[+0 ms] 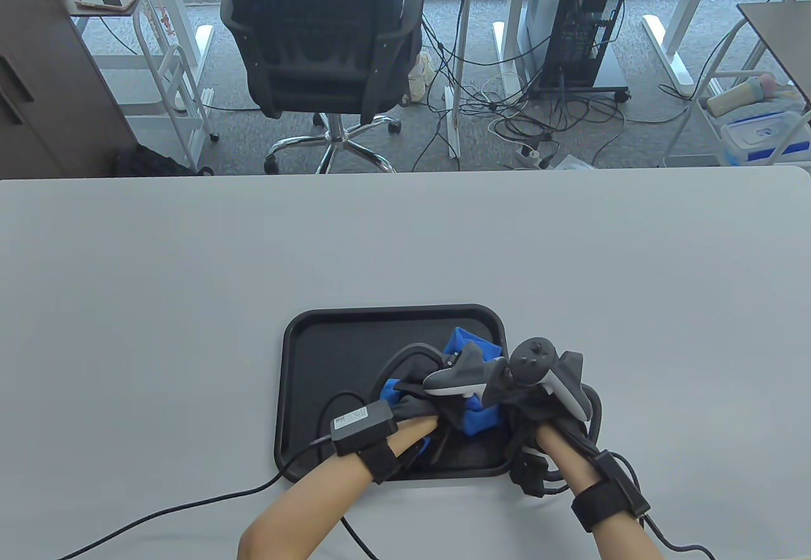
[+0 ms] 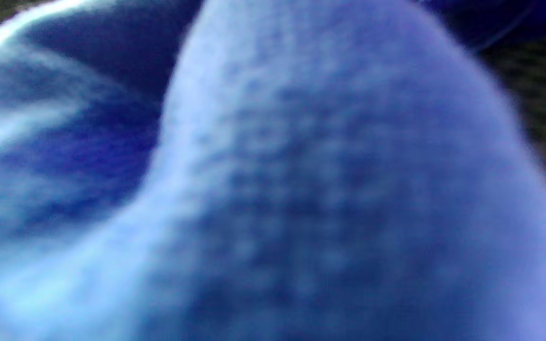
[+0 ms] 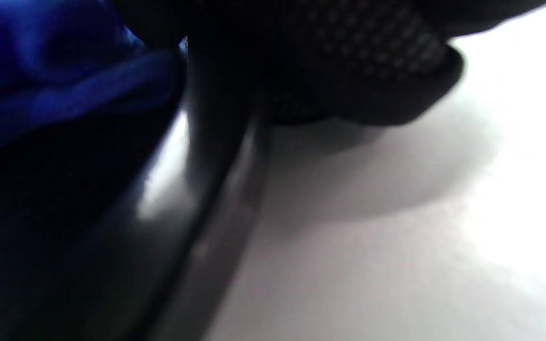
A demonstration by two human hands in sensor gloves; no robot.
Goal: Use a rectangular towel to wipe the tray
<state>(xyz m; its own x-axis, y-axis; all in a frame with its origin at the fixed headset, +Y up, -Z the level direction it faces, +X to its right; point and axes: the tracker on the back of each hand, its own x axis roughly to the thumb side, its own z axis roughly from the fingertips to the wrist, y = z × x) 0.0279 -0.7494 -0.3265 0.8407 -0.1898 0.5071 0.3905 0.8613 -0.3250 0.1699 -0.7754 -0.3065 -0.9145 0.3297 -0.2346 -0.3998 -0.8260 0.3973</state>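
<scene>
A black tray [image 1: 329,363] lies on the grey table near the front edge. A crumpled blue towel [image 1: 479,422] sits in the tray's right half. My left hand [image 1: 437,405] lies on the towel and grips it; the towel [image 2: 301,189] fills the blurred left wrist view. My right hand [image 1: 526,408] is at the tray's right rim, close beside the left hand. In the right wrist view its gloved fingers [image 3: 372,61] sit at the rim [image 3: 221,227], with the towel [image 3: 40,71] just inside. Trackers hide most of the fingers from above.
The grey table [image 1: 190,256] stretches wide to the left, right and far side of the tray. A black cable [image 1: 158,512] runs from my left wrist across the table's front left. An office chair [image 1: 323,47] and a computer tower [image 1: 580,21] stand beyond the far edge.
</scene>
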